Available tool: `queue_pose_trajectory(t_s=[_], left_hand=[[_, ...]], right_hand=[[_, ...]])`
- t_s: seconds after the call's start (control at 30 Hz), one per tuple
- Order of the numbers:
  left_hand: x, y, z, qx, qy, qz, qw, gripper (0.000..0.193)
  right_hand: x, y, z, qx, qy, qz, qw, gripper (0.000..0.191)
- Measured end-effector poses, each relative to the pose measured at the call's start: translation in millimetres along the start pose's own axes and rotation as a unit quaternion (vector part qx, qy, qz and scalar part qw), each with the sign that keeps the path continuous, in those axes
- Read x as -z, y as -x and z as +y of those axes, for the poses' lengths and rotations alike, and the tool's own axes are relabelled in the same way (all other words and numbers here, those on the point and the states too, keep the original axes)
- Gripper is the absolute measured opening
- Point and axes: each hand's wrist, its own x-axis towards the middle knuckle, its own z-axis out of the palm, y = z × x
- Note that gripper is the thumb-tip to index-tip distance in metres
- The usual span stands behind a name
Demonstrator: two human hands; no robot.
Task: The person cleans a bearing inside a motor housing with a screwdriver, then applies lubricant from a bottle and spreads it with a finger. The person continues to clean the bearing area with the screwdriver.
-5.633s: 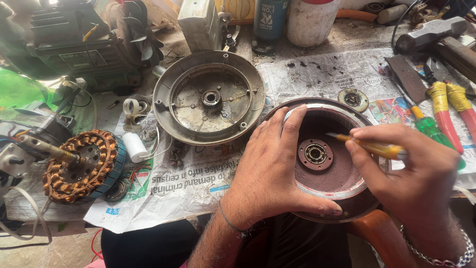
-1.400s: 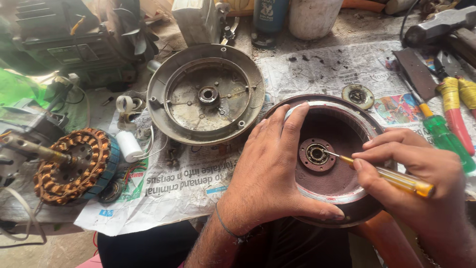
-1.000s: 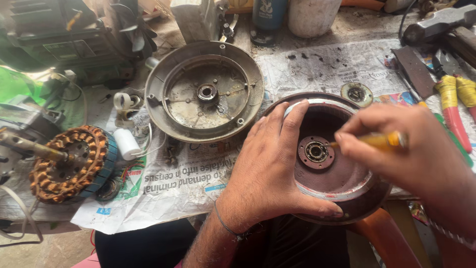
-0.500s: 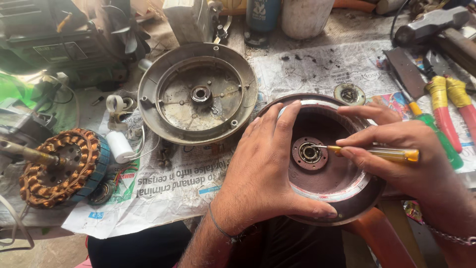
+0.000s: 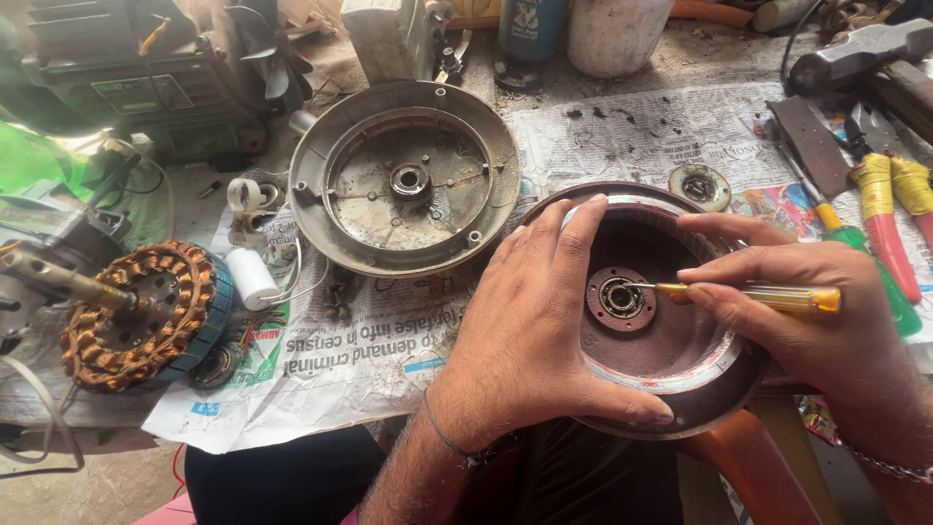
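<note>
Head view: the left hand (image 5: 530, 335) is spread flat over the near-left rim of a round rust-brown motor cover (image 5: 671, 340), part of whose rim is hidden under its palm and fingers, while the right hand (image 5: 807, 326) is closed around a yellow-handled screwdriver (image 5: 748, 295) whose tip is set at the bearing (image 5: 620, 297) in the cover's centre, the tip itself too fine to be made out. Beyond the left hand a grey cover (image 5: 403, 180) is seen on newspaper (image 5: 330, 360) spread over the table (image 5: 680, 63), and farther left a copper-wound stator (image 5: 141, 316) is partly cut off by a shaft lying across it.
</note>
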Motion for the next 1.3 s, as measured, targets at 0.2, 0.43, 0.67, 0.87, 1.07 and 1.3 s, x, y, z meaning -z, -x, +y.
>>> queue_pose_trajectory(t_s=[0.2, 0.43, 0.67, 0.87, 1.07, 1.3], left_hand=[[0, 0, -2, 0.001, -0.007, -0.002, 1.0, 0.147], [0, -2, -3, 0.015, -0.005, -0.019, 1.0, 0.149], [3, -1, -1, 0.008, 0.001, -0.011, 1.0, 0.148], [2, -1, -1, 0.009, 0.013, -0.006, 1.0, 0.146], [2, -1, -1, 0.013, 0.022, -0.012, 1.0, 0.146], [4, -2, -1, 0.012, 0.018, -0.011, 1.0, 0.146]], right_hand=[[1, 1, 4, 0.05, 0.05, -0.006, 0.997, 0.021], [11, -16, -3, 0.081, 0.08, -0.066, 0.991, 0.021], [0, -24, -21, 0.069, 0.074, -0.07, 0.992, 0.02], [-2, -14, -22, -0.017, -0.091, -0.029, 0.995, 0.01], [-1, -15, -23, -0.01, 0.017, -0.028, 0.999, 0.01], [5, -21, -17, -0.011, 0.005, -0.065, 0.998, 0.012]])
